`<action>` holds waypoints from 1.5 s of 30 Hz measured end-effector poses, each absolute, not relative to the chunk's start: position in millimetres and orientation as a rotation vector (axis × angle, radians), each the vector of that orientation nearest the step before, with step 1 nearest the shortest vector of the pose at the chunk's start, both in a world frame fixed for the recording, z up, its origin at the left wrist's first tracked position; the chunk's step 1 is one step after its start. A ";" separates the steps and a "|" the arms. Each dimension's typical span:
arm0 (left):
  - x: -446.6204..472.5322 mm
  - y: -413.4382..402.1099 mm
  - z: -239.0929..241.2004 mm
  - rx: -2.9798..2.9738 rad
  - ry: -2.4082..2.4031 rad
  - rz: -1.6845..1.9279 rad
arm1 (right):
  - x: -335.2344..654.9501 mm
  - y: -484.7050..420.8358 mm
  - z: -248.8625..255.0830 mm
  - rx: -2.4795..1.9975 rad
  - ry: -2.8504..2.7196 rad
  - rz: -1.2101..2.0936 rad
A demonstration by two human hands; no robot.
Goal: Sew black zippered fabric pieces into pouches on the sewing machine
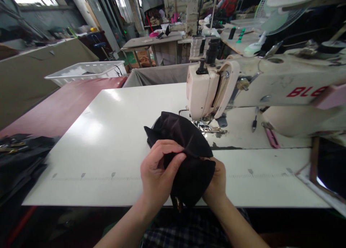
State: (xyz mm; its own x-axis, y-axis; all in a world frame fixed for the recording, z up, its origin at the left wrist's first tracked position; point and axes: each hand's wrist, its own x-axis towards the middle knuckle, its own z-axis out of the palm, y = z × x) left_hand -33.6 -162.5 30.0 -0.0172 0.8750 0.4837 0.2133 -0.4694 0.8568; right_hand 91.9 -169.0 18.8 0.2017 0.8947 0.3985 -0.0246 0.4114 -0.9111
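A black fabric piece [193, 183], folded and curved, is held up over the front edge of the white sewing table. My left hand [160, 165] pinches a fold of it between thumb and fingers near its middle. At the fabric's right side, my right hand [217, 177] grips the edge, with most of its fingers hidden behind the cloth. A small metallic piece [177, 204] hangs at the bottom of the fabric. Just beyond the cloth is the presser foot [209, 128] of the sewing machine [204, 89]; whether the fabric's far edge touches it I cannot tell.
A pink-handled snipper [271, 135] and a small dark-tipped tool [254, 120] lie under the machine arm. Black pieces with metal parts [21, 161] are piled at the left. A white basket [89, 69] stands behind, and a dark-screened device [331, 167] lies at the right edge.
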 end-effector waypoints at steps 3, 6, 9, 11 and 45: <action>-33.1 -160.3 32.1 1.794 1.126 1.526 | 90.4 -167.9 18.9 -0.949 -1.202 0.776; -29.7 -156.7 32.8 1.968 1.199 1.632 | 83.2 -164.3 23.9 -0.974 -1.143 0.738; -25.8 -153.7 31.6 2.063 1.268 1.781 | 74.1 -161.8 33.2 -0.993 -1.036 0.713; -25.5 -153.0 31.0 2.072 1.278 1.832 | 70.7 -162.4 36.7 -0.982 -1.009 0.720; -53.6 -160.6 25.9 1.569 1.374 1.695 | 72.3 -142.8 32.6 -1.120 -1.295 0.241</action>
